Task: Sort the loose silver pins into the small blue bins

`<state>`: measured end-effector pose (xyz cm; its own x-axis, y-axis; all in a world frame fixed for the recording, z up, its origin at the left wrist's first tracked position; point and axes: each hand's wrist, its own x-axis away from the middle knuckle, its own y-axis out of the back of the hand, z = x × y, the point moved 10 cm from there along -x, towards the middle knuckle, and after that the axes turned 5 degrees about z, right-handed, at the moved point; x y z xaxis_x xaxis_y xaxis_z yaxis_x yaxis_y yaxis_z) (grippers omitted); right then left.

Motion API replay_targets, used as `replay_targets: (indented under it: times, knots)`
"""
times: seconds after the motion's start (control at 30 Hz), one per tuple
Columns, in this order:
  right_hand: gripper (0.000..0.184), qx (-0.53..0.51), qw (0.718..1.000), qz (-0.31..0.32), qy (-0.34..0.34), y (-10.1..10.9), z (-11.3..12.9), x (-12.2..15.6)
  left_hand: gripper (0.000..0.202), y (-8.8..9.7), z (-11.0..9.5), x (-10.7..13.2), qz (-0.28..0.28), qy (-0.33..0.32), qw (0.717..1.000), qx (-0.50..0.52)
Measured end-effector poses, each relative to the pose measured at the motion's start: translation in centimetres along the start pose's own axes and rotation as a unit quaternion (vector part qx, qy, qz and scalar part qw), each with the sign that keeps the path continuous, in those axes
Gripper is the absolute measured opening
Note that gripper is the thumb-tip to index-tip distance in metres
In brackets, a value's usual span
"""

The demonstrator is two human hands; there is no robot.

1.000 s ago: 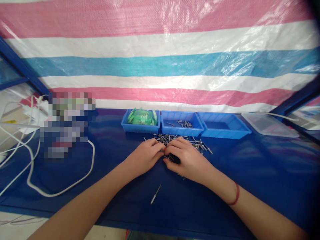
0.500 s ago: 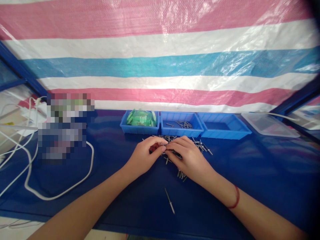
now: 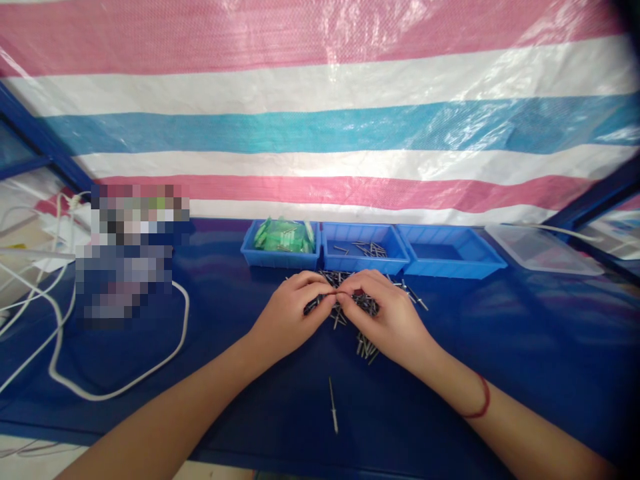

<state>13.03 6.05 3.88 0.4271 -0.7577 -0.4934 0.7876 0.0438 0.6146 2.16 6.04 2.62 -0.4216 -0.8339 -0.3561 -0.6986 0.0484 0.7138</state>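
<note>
Over a loose pile of blind rivets [image 3: 367,305] on the blue table, both my hands meet fingertip to fingertip. My left hand [image 3: 295,310] is closed in a pinch, thumb against forefinger. My right hand [image 3: 387,310] pinches too, its tips touching the left ones. Whatever sits between the fingertips is hidden or too small to make out. A single blind rivet [image 3: 333,407] lies apart on the table, nearer to me, its thin pin pointing away. A small cluster of rivets [image 3: 367,348] lies by the right thumb.
Behind the pile stand a blue bin [image 3: 280,259] with green packets, a blue bin [image 3: 365,267] with some rivets, and a third blue bin [image 3: 453,267]. A clear plastic lid [image 3: 543,250] lies at right. White cables [image 3: 120,393] loop at left. A striped sheet [image 3: 320,133] hangs behind.
The right fingers have shifted, and now both hands' fingertips meet squarely, uncovering more of the pile. The lone rivet has turned slightly, its near end swinging left.
</note>
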Motion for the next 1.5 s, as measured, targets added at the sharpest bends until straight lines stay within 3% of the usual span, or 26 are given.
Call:
replay_targets:
  times: [0.3,0.53,0.8,1.0,1.1,1.2,1.3,1.4,1.47,1.5]
  knots:
    - [0.007,-0.044,0.998,-0.022,-0.026,0.3,-0.4,0.3,0.016,-0.4,0.1,-0.1,0.015,0.009,0.999,0.052]
    - [0.010,-0.035,0.999,-0.018,-0.009,0.6,0.3,0.2,0.012,-0.3,-0.2,-0.1,0.008,-0.007,0.999,0.045]
    - [0.013,-0.025,1.000,-0.008,-0.014,0.4,-0.2,0.2,0.007,0.9,0.3,0.1,-0.030,0.020,0.999,0.029]
    - [0.016,0.041,0.999,0.010,0.017,0.3,-0.1,-0.2,0.009,1.0,0.8,0.2,-0.038,0.054,0.998,0.026]
    - [0.019,0.096,0.994,-0.044,0.014,1.8,-0.9,-0.9,0.015,1.0,1.2,0.3,-0.031,0.080,0.996,0.016]
    - [0.023,0.196,0.974,-0.112,-0.034,3.9,-2.8,-1.7,0.020,0.9,1.0,0.3,-0.011,0.083,0.996,-0.001]
    - [0.026,0.306,0.940,-0.128,-0.083,5.0,-4.2,-2.2,0.021,0.7,0.7,0.2,0.008,0.073,0.997,-0.021]
    - [0.025,0.292,0.949,-0.097,-0.069,4.6,-3.0,-2.1,0.022,0.6,0.9,0.2,0.015,0.073,0.997,-0.034]
    - [0.020,0.190,0.982,-0.005,-0.011,2.7,-0.6,-1.7,0.022,0.8,1.3,0.2,0.015,0.079,0.996,-0.028]
    - [0.019,0.118,0.990,0.076,0.019,1.1,0.9,-1.2,0.021,0.9,1.5,0.1,0.014,0.083,0.996,-0.023]
